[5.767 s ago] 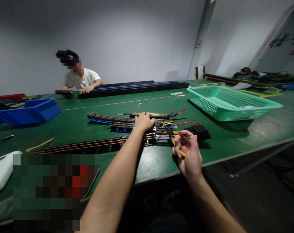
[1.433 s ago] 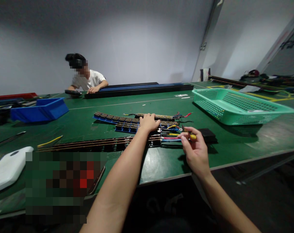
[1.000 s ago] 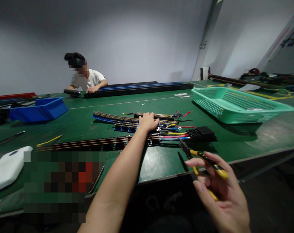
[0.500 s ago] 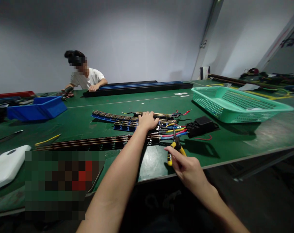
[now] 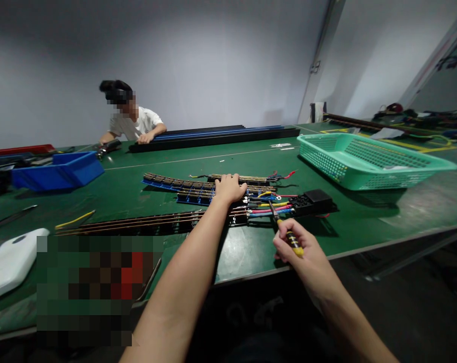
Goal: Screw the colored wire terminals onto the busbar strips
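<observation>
My left hand (image 5: pixel 231 189) lies spread and flat on a bundle of blue and black strips with copper-coloured bars (image 5: pixel 198 194), pressing from above. My right hand (image 5: pixel 298 244) is wrapped round pliers (image 5: pixel 290 237) with yellow and black handles. The dark jaws of the pliers point up and left, among the coloured wires (image 5: pixel 281 207); whether they grip a wire I cannot make out. Those wires run from the strip ends to a black box-like connector (image 5: pixel 314 200). A longer strip with copper bars (image 5: pixel 137 223) stretches leftward below the bundle.
To the right stands a green mesh basket (image 5: pixel 364 179); a blue bin (image 5: pixel 58 174) is at left. A white device (image 5: pixel 14 259) lies near the left edge. Across the green table (image 5: pixel 175 161), a person (image 5: pixel 137 123) works beside long black and blue rails (image 5: pixel 213 136).
My right hand has turned and moved slightly right, and the pliers' handles have closed together. The black connector has shifted a little. My left hand stays put.
</observation>
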Available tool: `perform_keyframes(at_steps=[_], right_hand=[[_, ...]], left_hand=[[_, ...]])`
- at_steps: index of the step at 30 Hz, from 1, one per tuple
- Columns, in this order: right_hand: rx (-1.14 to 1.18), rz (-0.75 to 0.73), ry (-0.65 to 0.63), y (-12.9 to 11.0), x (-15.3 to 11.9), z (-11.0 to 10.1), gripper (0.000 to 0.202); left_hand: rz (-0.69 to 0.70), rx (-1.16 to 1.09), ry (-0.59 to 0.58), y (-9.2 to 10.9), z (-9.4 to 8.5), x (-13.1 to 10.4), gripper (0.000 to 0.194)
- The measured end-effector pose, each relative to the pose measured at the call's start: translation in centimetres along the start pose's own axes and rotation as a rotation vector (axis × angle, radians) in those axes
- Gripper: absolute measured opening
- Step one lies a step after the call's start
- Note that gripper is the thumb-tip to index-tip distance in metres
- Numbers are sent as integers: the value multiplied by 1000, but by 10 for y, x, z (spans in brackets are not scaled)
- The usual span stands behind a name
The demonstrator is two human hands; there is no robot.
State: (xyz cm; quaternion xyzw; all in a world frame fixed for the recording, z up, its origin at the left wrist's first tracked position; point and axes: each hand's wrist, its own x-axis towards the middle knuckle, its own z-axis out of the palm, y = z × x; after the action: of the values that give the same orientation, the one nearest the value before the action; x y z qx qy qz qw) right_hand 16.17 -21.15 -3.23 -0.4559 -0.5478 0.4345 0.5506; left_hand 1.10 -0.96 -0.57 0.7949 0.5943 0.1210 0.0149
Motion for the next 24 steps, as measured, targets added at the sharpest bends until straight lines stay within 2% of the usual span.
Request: perform_keyframes(at_steps=[4,6,8,10,13,15,17,20,22,24], right_hand=[[390,97,189,-3,0,6,44],[472,123,224,-6,-1,9,45],[418,96,232,-7,-4,11,42],[232,41,227,-6,-10,13,35],[-75,-107,246,-9,-25,19,23],[-168,-222,247,-12,-35,24,17],[-198,-295,252,-16,-42,28,16],[-173,-328,323,-20,-44,28,15],[-81,-300,336,-21,-37,24,17],[59,-229,290,-20,-25,18,23]], left_hand=[[-11,-4,-8,1,-1,0,49],[-13,-3,-11,1,-1,-1,50],[-10,-3,-9,1,-2,-1,50],[-4,-6,-1,0,-1,0,49],[-1,-8,2,0,-1,0,49],[-4,-8,2,0,-1,0,49],[-11,-7,3,0,-1,-1,47],[-18,-10,-4,1,-2,-1,47],[-17,-11,-8,1,-2,-2,47],[-14,-10,-5,0,-2,-1,47]])
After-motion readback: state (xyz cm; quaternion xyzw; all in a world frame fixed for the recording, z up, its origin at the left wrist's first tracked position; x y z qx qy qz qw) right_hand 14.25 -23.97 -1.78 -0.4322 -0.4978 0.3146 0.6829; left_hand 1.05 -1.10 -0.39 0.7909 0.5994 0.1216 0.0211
